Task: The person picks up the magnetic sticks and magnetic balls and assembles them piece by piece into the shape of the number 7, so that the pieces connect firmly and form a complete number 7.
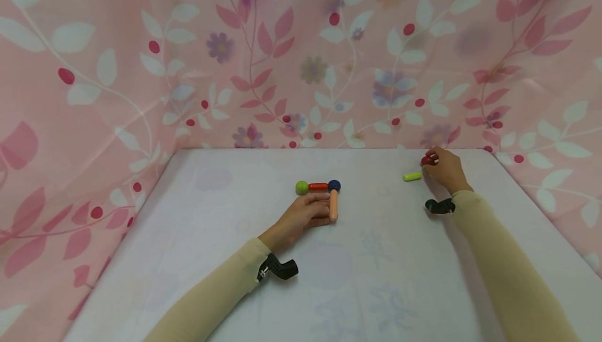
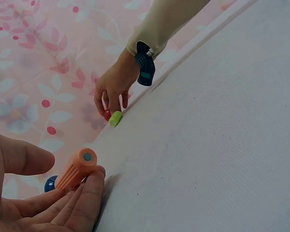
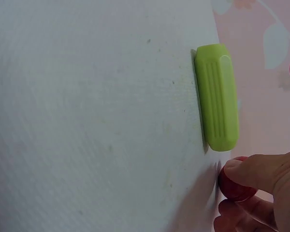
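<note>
My left hand [image 1: 301, 214] lies beside an orange magnetic rod [image 1: 333, 205], its straightish fingers touching the rod while the thumb stays apart, as the left wrist view shows. The rod's far end meets a dark blue ball [image 1: 334, 185]. From that ball a red rod [image 1: 318, 187] runs left to a green ball [image 1: 302, 188], making a bent chain. Toward the table's far right, my right hand [image 1: 446, 169] pinches a red ball [image 3: 238, 181] between thumb and fingers. Close by, a lime-green rod [image 3: 216, 96] lies on the table, apart from the ball.
A white cloth covers the table [image 1: 376, 279], whose back edge meets a pink floral curtain [image 1: 301, 70]. The right hand is close to that back edge. Black wrist-worn devices [image 1: 282, 268] sit on both sleeves.
</note>
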Action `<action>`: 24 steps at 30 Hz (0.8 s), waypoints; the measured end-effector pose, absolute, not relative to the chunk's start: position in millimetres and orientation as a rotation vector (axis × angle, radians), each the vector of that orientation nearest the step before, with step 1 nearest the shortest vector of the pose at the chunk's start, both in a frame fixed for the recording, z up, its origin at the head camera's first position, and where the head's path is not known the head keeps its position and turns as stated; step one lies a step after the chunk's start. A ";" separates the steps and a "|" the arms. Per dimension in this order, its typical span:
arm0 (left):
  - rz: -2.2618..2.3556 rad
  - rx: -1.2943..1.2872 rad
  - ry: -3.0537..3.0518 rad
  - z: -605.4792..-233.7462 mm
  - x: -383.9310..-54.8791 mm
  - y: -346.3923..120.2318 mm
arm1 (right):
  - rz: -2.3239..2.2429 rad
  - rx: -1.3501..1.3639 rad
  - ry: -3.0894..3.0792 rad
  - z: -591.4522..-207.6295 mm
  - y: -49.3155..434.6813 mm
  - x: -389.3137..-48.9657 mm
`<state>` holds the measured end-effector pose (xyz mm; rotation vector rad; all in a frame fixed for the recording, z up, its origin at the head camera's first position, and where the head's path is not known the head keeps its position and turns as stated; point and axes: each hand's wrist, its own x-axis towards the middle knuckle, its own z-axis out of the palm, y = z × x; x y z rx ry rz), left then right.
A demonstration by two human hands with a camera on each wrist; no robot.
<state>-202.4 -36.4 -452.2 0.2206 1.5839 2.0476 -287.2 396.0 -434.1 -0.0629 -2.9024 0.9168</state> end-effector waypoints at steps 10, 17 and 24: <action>2.040 0.234 1.591 -450.9 -200.5 -38.0 | 1.021 -0.211 -2.865 -426.8 388.0 -278.9; 2.024 0.256 1.600 -451.0 -202.0 -38.5 | 1.053 -0.242 -2.784 -422.8 381.1 -274.2; 2.021 0.262 1.601 -450.5 -202.0 -38.0 | 1.136 -0.231 -2.734 -417.2 368.2 -267.2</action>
